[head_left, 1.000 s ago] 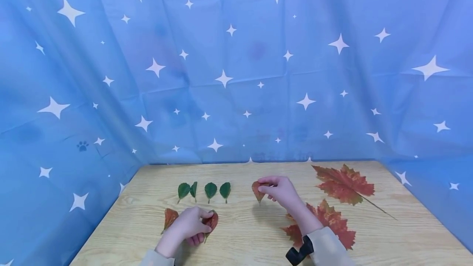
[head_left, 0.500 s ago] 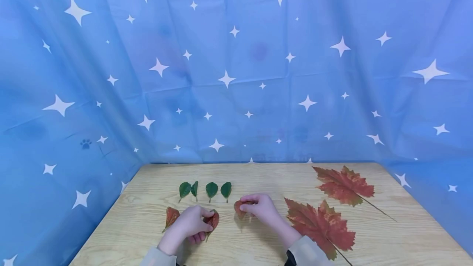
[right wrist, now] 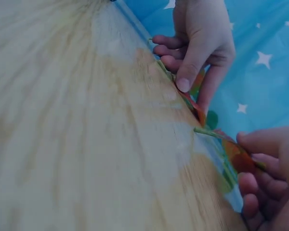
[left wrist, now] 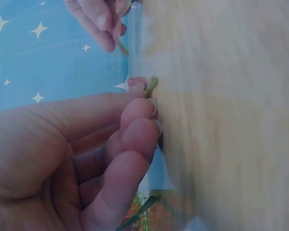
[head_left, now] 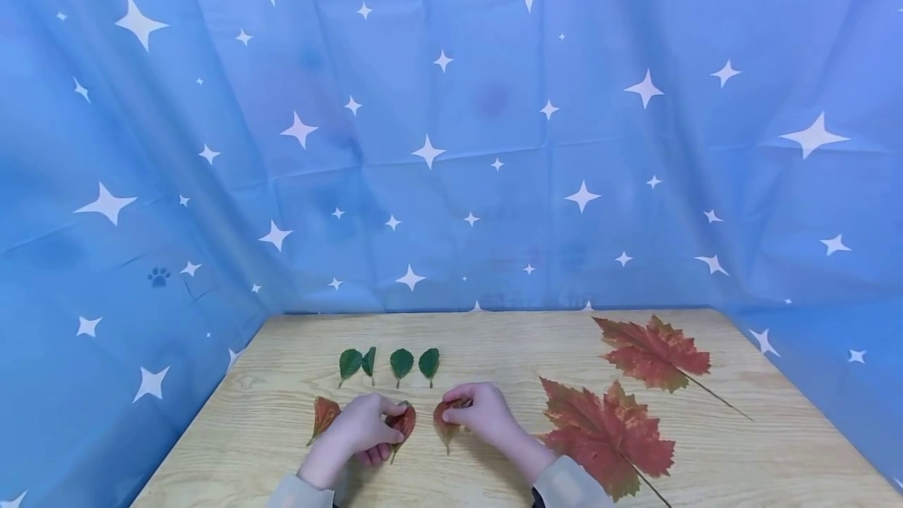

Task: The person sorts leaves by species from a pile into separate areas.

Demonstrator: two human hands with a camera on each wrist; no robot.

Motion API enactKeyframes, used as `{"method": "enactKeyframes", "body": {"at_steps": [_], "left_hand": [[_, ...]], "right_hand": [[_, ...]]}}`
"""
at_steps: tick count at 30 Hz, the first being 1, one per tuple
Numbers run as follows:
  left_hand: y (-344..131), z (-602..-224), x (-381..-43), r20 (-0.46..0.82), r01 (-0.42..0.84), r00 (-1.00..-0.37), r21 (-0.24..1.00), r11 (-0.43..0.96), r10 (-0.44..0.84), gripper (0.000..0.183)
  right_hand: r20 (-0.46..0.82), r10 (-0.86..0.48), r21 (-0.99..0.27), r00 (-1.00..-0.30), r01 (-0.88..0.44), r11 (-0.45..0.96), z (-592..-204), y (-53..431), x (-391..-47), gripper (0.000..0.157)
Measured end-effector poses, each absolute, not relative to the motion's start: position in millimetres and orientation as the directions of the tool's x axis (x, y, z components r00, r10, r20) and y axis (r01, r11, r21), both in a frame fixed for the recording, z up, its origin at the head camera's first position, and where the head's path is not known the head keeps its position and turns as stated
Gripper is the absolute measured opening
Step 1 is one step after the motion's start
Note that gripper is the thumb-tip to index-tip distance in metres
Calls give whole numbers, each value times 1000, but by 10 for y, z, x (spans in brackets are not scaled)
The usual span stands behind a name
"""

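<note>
In the head view my left hand (head_left: 360,431) pinches a small red leaf (head_left: 405,420) low over the table's front left. Its fingertips are right at the wood in the left wrist view. Just to the right, my right hand (head_left: 485,415) grips a similar reddish-brown leaf (head_left: 444,426) between thumb and fingers, stem pointing down. A narrow gap separates these two leaves. Another red leaf (head_left: 325,415) lies left of my left hand, partly covered by it. The right wrist view shows the right hand's leaf (right wrist: 238,156) edge-on, its green stem near the tabletop.
Several small green leaves (head_left: 401,363) lie in a row behind the hands. Two big red maple-like leaves, one nearer (head_left: 610,437) and one farther (head_left: 652,353), lie with long stems at the right. A blue star-printed cloth (head_left: 451,186) hangs behind the wooden table (head_left: 508,328).
My right hand has carried its reddish-brown leaf leftward and nearer to me, down beside the leaf in my left hand. The left hand has stayed in place.
</note>
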State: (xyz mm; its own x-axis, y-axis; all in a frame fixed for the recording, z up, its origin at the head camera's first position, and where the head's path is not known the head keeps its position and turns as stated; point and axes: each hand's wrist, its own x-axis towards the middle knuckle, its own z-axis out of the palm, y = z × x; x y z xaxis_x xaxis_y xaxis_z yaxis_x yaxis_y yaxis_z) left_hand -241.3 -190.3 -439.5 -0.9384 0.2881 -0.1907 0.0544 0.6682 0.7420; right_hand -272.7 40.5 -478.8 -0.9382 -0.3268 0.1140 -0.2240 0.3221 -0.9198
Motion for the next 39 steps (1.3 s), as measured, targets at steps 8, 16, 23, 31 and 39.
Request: {"method": "enactKeyframes", "body": {"at_steps": [8,16,23,31,39], "left_hand": [[-1900,-4400,-2412,-198,44,-937,749,661,287,48],[-1908,-4412,-2424,-201,40,-937,750,660,284,48],[-1896,-4397,-2410,-162,82,-941,745,662,298,47],[-1877,-4406,-2404,-95,140,-950,726,674,299,49],[-1849,-4346,-2417,-58,153,-960,711,686,273,46]], "right_hand": [[166,-413,-783,-896,-374,498,-4787,379,-2717,18],[142,-447,-753,-883,-389,530,-4786,380,-2725,17],[152,-453,-730,-879,-408,547,-4815,397,-2731,17],[143,-386,-818,-912,-328,472,-4812,427,-2722,16],[116,-344,-897,-932,-247,366,-4790,445,-2745,21]]}}
